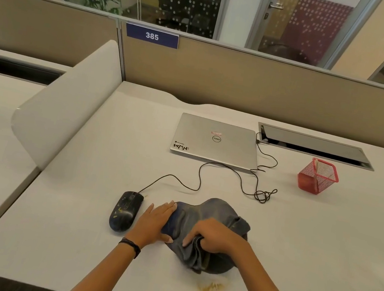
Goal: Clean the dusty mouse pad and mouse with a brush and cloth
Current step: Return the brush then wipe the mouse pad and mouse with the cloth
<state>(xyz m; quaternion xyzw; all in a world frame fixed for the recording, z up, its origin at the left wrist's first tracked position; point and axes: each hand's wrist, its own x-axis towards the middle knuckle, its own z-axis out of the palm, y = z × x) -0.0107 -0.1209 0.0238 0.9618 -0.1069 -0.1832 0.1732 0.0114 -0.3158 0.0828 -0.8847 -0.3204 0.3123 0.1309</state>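
A patch of yellowish dust [210,288] lay on the near part of the white counter [69,226], just in front of the pad.

The pad [221,266] sat near the counter's near edge, a little right of centre. Only its dark, rounded near rim showed, because the grey-blue cloth [192,253] lay bunched over most of it. How far the pad reached under the cloth could not be told.

The right hand [214,236] gripped a fold of the cloth, its fingers curled round the fabric and its knuckles up, bearing down on the pad.

The left hand [155,222] lay flat at the left edge of the cloth, with straight fingers pointing far and right and the thumb touching the fabric. It grasped nothing. A dark band [130,246] circled that wrist.

Just left of the left hand, the black mouse [125,210] rested on the counter, apart from the pad and speckled with pale marks. Its cable [179,181] ran far and right, looped in a tangle, and went on towards the laptop.

Farther back, the closed silver laptop [216,140] lay flat. To its right stood a red mesh holder [317,176], and beyond that was a dark cable hatch [314,145] set into the counter.

A beige partition [248,83] closed the far side, carrying a blue sign [151,36] that read 385.
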